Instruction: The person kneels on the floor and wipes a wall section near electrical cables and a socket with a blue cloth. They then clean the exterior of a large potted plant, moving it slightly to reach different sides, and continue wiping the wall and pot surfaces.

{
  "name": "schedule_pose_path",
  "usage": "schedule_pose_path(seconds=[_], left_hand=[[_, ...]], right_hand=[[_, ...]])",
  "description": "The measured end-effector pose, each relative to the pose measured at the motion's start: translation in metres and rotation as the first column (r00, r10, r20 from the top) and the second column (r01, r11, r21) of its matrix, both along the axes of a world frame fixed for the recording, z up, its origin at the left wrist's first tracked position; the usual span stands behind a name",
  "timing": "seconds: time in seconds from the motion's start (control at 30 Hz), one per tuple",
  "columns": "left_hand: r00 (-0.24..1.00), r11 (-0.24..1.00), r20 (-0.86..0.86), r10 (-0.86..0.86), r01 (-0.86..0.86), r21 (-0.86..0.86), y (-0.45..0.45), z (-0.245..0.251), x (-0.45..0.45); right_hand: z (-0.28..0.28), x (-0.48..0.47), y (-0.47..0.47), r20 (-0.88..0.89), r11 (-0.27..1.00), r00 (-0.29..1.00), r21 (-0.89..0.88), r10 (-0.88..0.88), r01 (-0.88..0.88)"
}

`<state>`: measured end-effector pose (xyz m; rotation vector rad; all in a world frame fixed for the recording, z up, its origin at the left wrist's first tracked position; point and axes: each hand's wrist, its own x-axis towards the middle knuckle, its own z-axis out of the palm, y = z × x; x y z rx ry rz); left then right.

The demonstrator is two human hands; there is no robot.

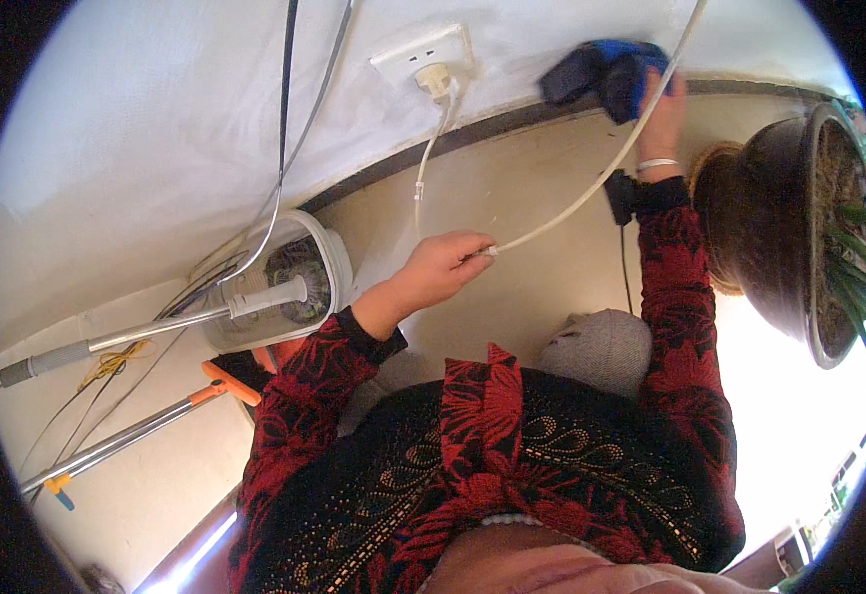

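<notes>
My left hand [444,263] pinches a white cable [574,209] between thumb and fingers. From there the cable curves up to the top right. A thinner white cord [427,160] hangs from a plug [434,80] in the wall socket [421,56] and drops behind that hand. At the foot of the wall, my right hand [663,115] grips a blue-and-black object [607,74]. Blur hides what exactly it is. The white cable passes in front of the right hand. Just left of my right wrist is a small black block [620,197] with a black cord.
A dark plant pot [759,223] with green leaves stands at the right. On the left, a clear bin [254,297] holds a round brush head on a metal pole [158,327]. Below are an orange-headed squeegee [232,382] and loose cables [202,286]. Dark cords [288,96] hang along the wall.
</notes>
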<state>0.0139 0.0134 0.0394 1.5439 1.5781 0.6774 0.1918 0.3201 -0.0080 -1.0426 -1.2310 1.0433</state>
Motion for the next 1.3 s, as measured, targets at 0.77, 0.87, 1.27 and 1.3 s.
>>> schedule_pose_path(seconds=[0.77,0.87,1.27,1.3], left_hand=[[1.0,1.0,0.002,0.003,-0.003,-0.019,0.015,-0.006,0.012],[0.998,1.0,0.058,-0.009,0.01,-0.012,0.023,-0.013,0.018],[0.994,0.985,0.051,-0.093,0.099,-0.14,0.02,-0.003,0.015],[0.995,0.986,0.075,-0.067,0.077,-0.148,0.021,-0.004,0.015]], right_hand=[[-0.036,0.019,0.017,0.456,0.997,0.888,0.009,0.067,-0.08],[-0.016,0.065,0.035,-0.127,0.978,0.992,-0.206,0.01,-0.037],[-0.024,-0.032,-0.022,0.814,0.5,0.2,-0.124,0.545,-0.857],[-0.028,-0.029,-0.027,0.891,0.564,0.061,-0.23,0.45,-0.793]])
